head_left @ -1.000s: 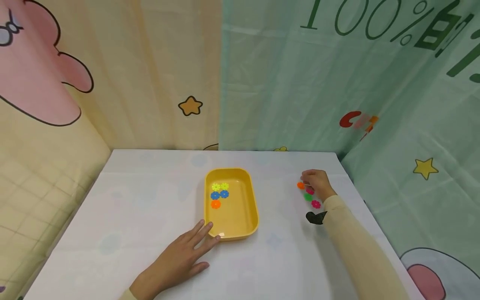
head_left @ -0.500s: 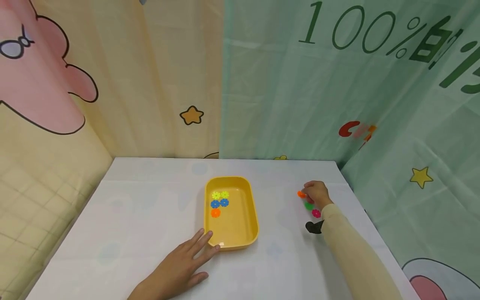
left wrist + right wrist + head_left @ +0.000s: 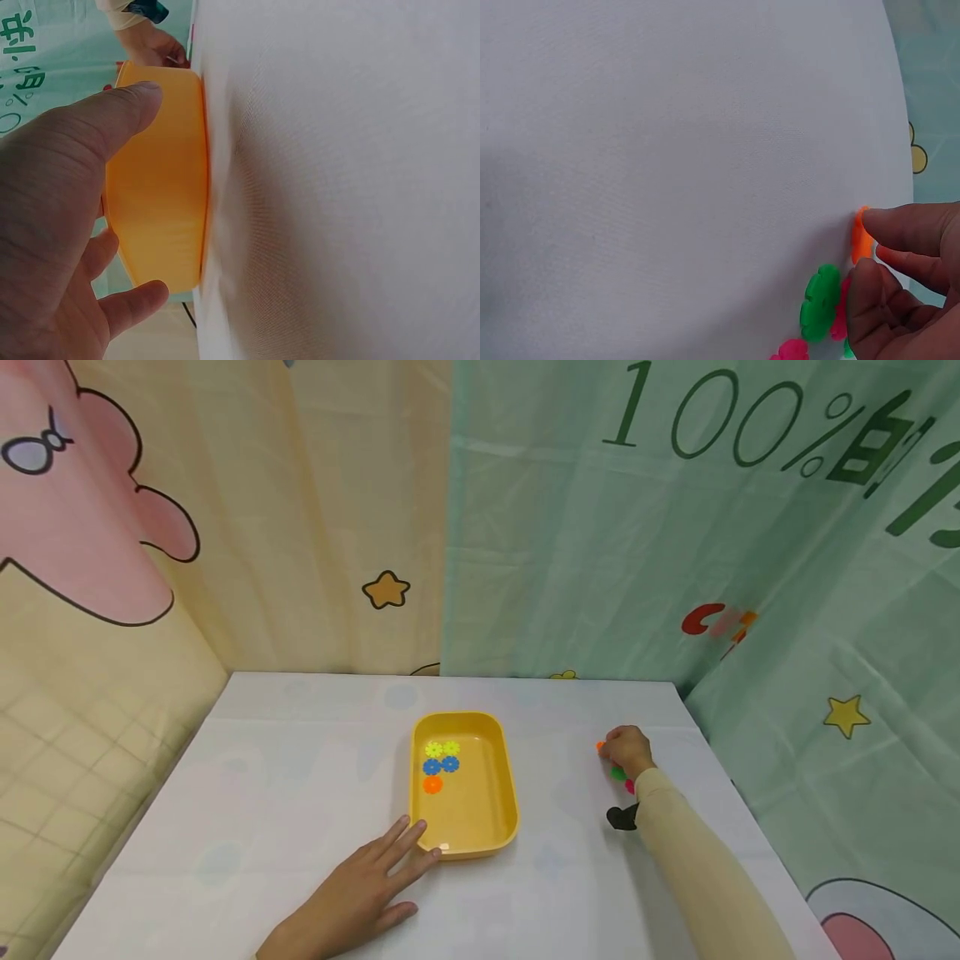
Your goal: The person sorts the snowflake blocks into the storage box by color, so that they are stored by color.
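My right hand (image 3: 628, 750) is at the table's right, fingers bent over an orange flower-shaped piece (image 3: 861, 236). In the right wrist view, fingertip and thumb pinch its edge. Close by lie a green flower piece (image 3: 820, 303) and pink flower pieces (image 3: 791, 350), partly hidden by the hand in the head view. My left hand (image 3: 352, 885) has its fingers spread, the tips touching the near-left corner of a yellow tray (image 3: 491, 802). Inside the tray, at its left, lie two yellow-green pieces (image 3: 434, 749), two blue pieces (image 3: 432, 767) and one orange piece (image 3: 432, 785).
A white table (image 3: 300, 760) carries everything. Printed curtains (image 3: 540, 568) stand behind and on both sides. A dark object (image 3: 622, 818) sticks out beside the right wrist. Table surface lies between the tray and the loose pieces.
My right hand has shifted slightly from over the pink piece to the orange one, covering more of it. The head view has tilted a little. The left hand stays at the tray.
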Motion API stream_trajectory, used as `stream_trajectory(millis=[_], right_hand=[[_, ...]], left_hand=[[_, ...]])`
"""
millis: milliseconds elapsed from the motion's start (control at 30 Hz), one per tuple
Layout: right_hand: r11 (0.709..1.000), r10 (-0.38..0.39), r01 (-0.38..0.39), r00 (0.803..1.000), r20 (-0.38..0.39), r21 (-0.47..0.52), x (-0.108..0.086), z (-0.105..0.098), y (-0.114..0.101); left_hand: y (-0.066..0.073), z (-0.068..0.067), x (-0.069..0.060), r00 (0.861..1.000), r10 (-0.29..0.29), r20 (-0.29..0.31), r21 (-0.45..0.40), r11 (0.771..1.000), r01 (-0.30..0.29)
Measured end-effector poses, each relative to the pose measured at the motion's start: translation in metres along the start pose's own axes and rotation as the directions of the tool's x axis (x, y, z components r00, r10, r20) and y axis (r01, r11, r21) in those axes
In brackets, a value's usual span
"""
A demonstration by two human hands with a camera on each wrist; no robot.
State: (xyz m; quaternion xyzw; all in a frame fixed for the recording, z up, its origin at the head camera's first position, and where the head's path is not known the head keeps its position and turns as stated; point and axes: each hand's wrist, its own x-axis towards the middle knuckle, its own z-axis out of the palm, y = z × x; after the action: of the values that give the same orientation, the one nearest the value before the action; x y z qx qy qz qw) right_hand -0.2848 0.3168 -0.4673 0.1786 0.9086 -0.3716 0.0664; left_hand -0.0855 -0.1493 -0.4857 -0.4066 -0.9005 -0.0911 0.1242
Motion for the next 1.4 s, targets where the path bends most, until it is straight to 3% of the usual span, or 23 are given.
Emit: stream_trajectory(millis=[167,733,967,1133,1267,1400], right_hand=[[0.998,-0.021,0.02,1.0,-0.017,-0.067,-0.001,0.001,-0.001],[0.997,-0.027,0.026,1.0,-0.005,-0.079,0.001,0.003,-0.002],[1.0,-0.02,0.019,0.998,-0.052,-0.009,0.0,0.005,-0.004],[0.996,-0.003,0.007,0.999,-0.045,0.089,-0.001,0.005,-0.008],[0.975,0.024,-0.022,1.0,-0.006,0.223,-0.003,0.005,-0.017],[0.934,0.023,-0.037,0.999,0.043,0.355,-0.007,0.003,-0.029]], left_hand=[[0.0,0.0,0.001,1.0,-0.014,0.023,-0.012,1.0,0.014],[-0.001,0.0,0.0,0.998,-0.027,0.051,-0.021,0.999,0.028],[-0.001,0.001,0.0,1.0,-0.015,0.022,0.002,1.0,0.015],[-0.002,0.003,0.0,1.0,0.01,-0.026,0.03,1.0,-0.009],[-0.001,0.004,-0.001,0.999,0.021,-0.049,0.034,0.999,-0.02],[-0.001,0.004,0.0,0.999,0.023,-0.049,0.029,0.999,-0.022]])
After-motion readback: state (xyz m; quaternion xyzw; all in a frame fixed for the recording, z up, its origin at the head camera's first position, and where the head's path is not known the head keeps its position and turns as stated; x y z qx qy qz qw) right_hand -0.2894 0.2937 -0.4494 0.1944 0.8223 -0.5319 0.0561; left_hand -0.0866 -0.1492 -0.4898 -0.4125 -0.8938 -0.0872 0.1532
